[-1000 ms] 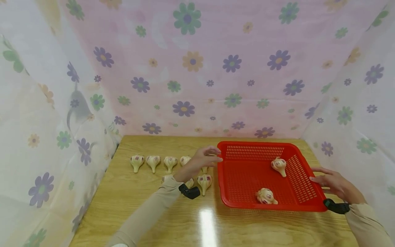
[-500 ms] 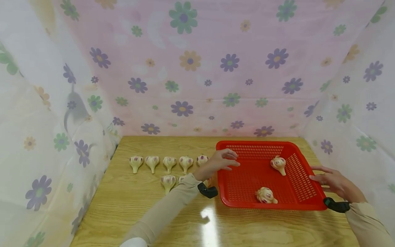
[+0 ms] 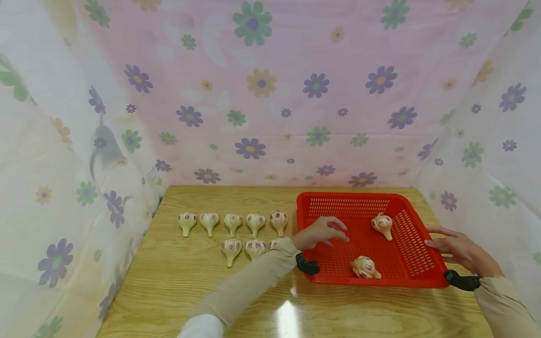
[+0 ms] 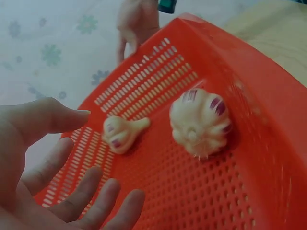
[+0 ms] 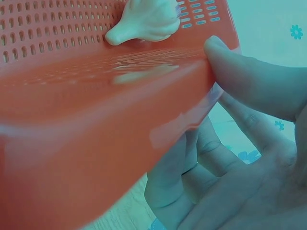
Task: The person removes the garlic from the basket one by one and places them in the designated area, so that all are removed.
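My left hand (image 3: 322, 233) hovers over the left part of a red plastic basket (image 3: 380, 282), fingers spread and loosely bent with nothing between them. Two garlic bulbs lie inside the basket: one bulb (image 3: 382, 226) towards the back right, the other bulb (image 3: 364, 267) by the front wall. In the left wrist view the nearer garlic bulb (image 4: 199, 122) sits beyond my fingertips, apart from them. At the basket's right side my right hand (image 3: 462, 252) grips the rim. The right wrist view has the thumb (image 5: 254, 81) on top of that rim and the fingers underneath it.
Left of the basket, a back row of several garlic bulbs (image 3: 233, 224) lies on the wooden table (image 3: 177, 286). A front row (image 3: 230, 251) is partly covered by my left sleeve (image 3: 249, 281). Flowered cloth (image 3: 262, 117) walls in the table's back and sides.
My left hand has moved right, from the basket's left edge to above its inside, uncovering bulbs in the back row. The right hand and the basket have stayed in place.
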The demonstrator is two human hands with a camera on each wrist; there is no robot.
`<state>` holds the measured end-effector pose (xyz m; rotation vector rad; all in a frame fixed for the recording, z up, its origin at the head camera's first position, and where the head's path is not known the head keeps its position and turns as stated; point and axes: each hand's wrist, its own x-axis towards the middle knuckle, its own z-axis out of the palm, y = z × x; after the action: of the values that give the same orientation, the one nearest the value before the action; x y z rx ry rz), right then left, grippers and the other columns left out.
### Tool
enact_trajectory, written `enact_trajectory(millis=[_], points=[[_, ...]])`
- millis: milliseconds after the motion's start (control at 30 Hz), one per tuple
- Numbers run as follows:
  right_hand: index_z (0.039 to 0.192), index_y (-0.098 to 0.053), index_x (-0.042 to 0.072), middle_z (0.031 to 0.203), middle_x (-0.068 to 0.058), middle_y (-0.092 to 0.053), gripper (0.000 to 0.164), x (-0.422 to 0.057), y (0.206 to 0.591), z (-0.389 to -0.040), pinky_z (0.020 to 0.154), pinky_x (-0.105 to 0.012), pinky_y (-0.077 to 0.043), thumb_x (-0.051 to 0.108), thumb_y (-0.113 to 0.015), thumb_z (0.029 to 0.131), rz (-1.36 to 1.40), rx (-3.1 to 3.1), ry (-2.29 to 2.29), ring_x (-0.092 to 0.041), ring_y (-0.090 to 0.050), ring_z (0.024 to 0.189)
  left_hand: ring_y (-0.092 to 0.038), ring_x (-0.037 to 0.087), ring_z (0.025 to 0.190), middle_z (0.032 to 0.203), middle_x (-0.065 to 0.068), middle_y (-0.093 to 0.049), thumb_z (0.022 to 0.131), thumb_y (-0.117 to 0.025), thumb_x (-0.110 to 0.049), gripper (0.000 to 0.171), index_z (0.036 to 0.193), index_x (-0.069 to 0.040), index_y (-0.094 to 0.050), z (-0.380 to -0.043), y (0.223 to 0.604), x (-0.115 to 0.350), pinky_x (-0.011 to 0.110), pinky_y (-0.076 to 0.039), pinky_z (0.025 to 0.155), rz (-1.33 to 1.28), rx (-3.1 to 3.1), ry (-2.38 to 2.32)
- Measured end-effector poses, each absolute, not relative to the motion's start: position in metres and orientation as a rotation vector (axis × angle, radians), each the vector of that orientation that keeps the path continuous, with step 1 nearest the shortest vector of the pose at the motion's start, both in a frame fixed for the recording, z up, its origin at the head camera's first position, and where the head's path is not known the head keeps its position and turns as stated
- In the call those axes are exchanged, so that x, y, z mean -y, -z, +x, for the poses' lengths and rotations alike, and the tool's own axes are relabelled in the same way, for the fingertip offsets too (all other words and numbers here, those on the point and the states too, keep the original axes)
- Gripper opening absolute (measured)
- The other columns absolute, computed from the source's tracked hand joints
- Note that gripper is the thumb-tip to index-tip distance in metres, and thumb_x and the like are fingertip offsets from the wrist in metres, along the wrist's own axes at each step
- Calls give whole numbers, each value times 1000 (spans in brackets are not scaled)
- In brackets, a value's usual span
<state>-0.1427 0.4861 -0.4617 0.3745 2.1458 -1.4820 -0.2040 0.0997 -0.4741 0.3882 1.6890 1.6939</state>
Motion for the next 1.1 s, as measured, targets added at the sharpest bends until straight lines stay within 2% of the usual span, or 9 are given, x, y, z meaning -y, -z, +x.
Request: enact_trajectory(millis=[100, 233, 333, 467, 667, 867, 1100], points=[[142, -27, -5, 104, 0, -65, 62, -486, 461, -141, 83, -47, -51, 24, -57, 96, 374, -2147, 1485, -24, -64, 94, -64, 17, 83, 87, 3, -70, 86, -68, -10, 13, 99, -9, -63, -201, 477, -112, 56, -47, 85, 374, -1692, -1660], [142, -26, -5, 104, -1, -65, 65, -484, 461, -142, 82, -47, -51, 24, -59, 95, 368, -2162, 1481, -26, -64, 93, -61, 33, 95, 85, 3, -70, 86, -69, -11, 14, 99, -9, -63, -199, 483, -126, 54, -49, 83, 359, -1700, -1640], [141, -27, -6, 105, -2, -65, 63, -483, 460, -141, 82, -48, -51, 23, -59, 95, 374, -2153, 1491, -27, -64, 94, -58, 40, 100, 84, 2, -68, 85, -70, -12, 18, 101, -6, -64, -199, 490, -136, 52, -51, 80, 345, -1701, -1619], [139, -28, -6, 104, -3, -65, 62, -483, 461, -139, 82, -48, -52, 23, -59, 95, 385, -2145, 1508, -28, -64, 93, -59, 36, 93, 87, 1, -65, 84, -72, -13, 20, 101, -6, -65, -199, 498, -147, 49, -53, 76, 328, -1718, -1566], [138, -37, 0, 101, -1, -67, 55, -482, 462, -138, 81, -47, -52, 22, -61, 94, 391, -2142, 1545, -26, -65, 91, -60, 29, 89, 91, 0, -61, 84, -70, -13, 13, 96, -10, -66, -196, 503, -157, 48, -54, 74, 306, -1719, -1474], [140, -26, -7, 108, -4, -63, 61, -483, 461, -137, 83, -48, -51, 23, -56, 96, 354, -2141, 1509, -29, -63, 96, -60, 24, 83, 88, 0, -62, 83, -71, -10, 9, 91, -12, -67, -192, 508, -165, 45, -54, 74, 302, -1738, -1393], [141, -31, -5, 103, -4, -67, 62, -481, 463, -138, 81, -47, -52, 23, -60, 94, 396, -2184, 1513, -27, -64, 91, -59, 21, 84, 90, 0, -62, 80, -72, -7, 17, 97, -7, -67, -190, 505, -173, 43, -53, 74, 338, -1761, -1289]])
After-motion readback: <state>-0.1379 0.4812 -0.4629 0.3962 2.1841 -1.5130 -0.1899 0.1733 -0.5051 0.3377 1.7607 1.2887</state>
